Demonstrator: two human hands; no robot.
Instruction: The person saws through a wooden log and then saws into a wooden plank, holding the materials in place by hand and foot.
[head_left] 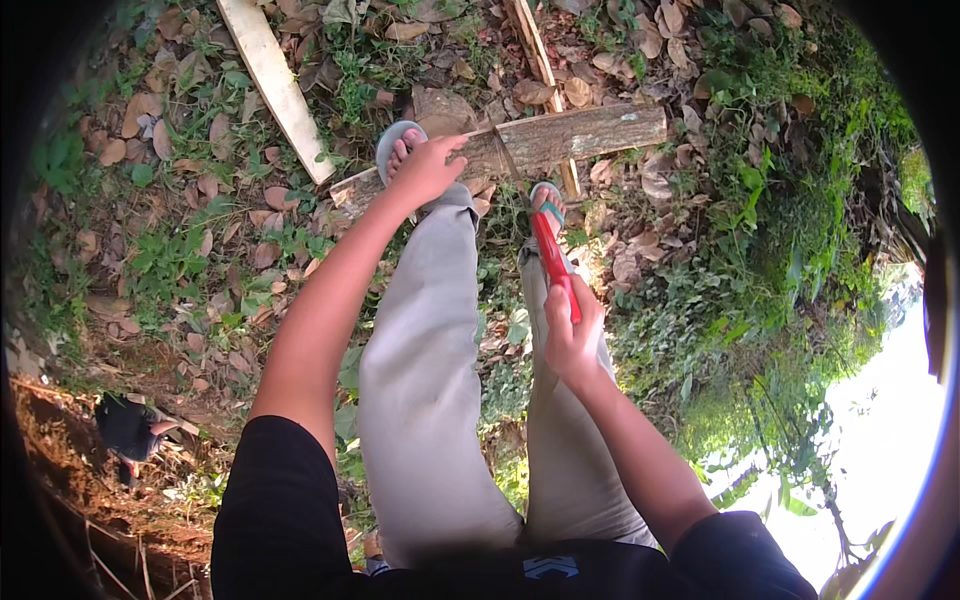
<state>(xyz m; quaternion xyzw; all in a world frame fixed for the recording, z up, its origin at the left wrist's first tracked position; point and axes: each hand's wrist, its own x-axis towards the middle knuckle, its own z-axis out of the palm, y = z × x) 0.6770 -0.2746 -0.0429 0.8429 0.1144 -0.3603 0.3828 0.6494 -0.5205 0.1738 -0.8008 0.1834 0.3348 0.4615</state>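
while a rough slab of wood (pixel 590 132) with ridged grey-brown bark lies across leaf-strewn ground (pixel 220 170), a saw (pixel 553 250) with a smooth, curved red handle and a thin dark blade lies over it; the right hand (pixel 577 328) is curled firmly around that handle; the left hand (pixel 428 170) is mostly open, palm down at the slab's left part, holding nothing, though how hard it presses cannot be told; a sandalled left foot (pixel 399 150) is planted at the slab, a right foot (pixel 546 207) stands just below its near edge; a splintery narrow strip (pixel 535 50) passes beneath the slab, its middle hidden; a pale, flat plank (pixel 275 85) is cut off above; whether the blade has bitten into the bark is hard to see; at lower left, a dark-clad person (pixel 127 428) is too small to make out; glare whites out the lower right.
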